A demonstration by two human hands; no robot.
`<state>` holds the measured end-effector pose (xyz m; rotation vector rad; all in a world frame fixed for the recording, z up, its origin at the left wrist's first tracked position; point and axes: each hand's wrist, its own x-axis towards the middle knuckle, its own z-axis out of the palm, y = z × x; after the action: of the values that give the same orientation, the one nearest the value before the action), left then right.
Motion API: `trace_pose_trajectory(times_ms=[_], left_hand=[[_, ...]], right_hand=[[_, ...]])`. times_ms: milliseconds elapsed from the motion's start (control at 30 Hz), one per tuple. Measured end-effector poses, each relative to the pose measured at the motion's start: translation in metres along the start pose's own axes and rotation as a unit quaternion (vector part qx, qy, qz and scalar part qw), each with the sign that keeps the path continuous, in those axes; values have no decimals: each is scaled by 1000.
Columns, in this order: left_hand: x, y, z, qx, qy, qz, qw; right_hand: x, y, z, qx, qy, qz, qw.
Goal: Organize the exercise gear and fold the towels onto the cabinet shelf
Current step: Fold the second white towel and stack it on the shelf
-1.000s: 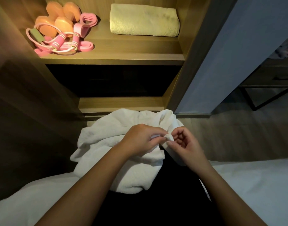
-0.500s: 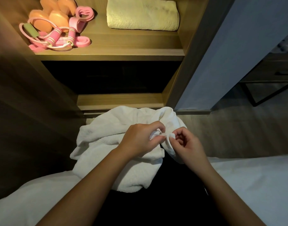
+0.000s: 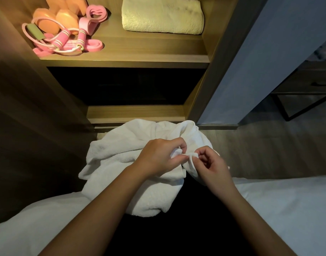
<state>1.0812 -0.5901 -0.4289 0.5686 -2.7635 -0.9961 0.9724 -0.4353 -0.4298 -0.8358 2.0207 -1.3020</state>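
White towel [image 3: 121,163] lies bunched below the shelf [image 3: 140,50], one edge raised between both hands. Left hand [image 3: 158,157]: fingers curled, pinching that edge. Right hand [image 3: 212,165]: thumb and forefinger pinch the same edge just beside it, other fingers loosely bent. On the lit shelf — folded cream towel [image 3: 162,15] at right; orange dumbbells [image 3: 66,17] and pink skipping rope [image 3: 64,38] at left.

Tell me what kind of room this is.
Probably a bedroom: white bed sheet in the foreground, an open wooden cabinet whose shelf holds a folded yellow towel and pink jump rope.
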Motion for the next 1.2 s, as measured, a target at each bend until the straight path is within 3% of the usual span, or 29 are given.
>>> trace_pose_trajectory(times_ms=[367,700,1200], left_hand=[[-9,-2,4,-43,53,70,995],[0,0,-4,-38,-65,7,997],[0,1,-1,14,-41,-11,999]], right_hand=[[1,1,2,-28,7,-1,1000],[-3,-3,-2,-21,-24,6,999],[-5,-16,-12,-179,-34,-16,983]])
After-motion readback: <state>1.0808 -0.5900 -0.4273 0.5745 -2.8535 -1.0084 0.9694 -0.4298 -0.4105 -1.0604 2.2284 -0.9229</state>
